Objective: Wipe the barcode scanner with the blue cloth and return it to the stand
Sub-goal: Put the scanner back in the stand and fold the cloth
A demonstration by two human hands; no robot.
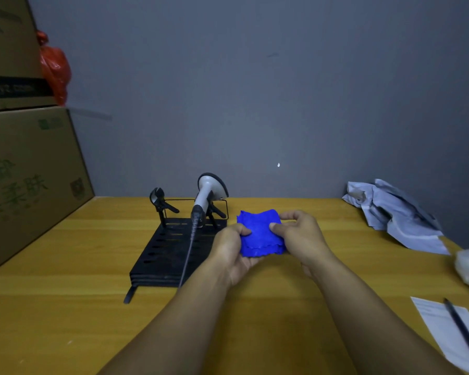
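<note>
A folded blue cloth [261, 234] is held above the wooden table between both hands. My left hand [232, 250] grips its left edge with the thumb on top. My right hand [299, 236] pinches its right side. The white barcode scanner [205, 194] rests head-up in the right clamp of the black stand [163, 253], just left of the cloth. Its dark cable [188, 253] runs down over the stand's slotted base toward the table's front. A second clamp [159, 201] on the stand's left holds nothing.
Stacked cardboard boxes [25, 169] line the left edge, with a red plastic bag [55, 67] behind them. Crumpled grey wrapping [395, 215] lies at the back right. A paper sheet [444, 334] with a black pen [462, 328] sits at the front right.
</note>
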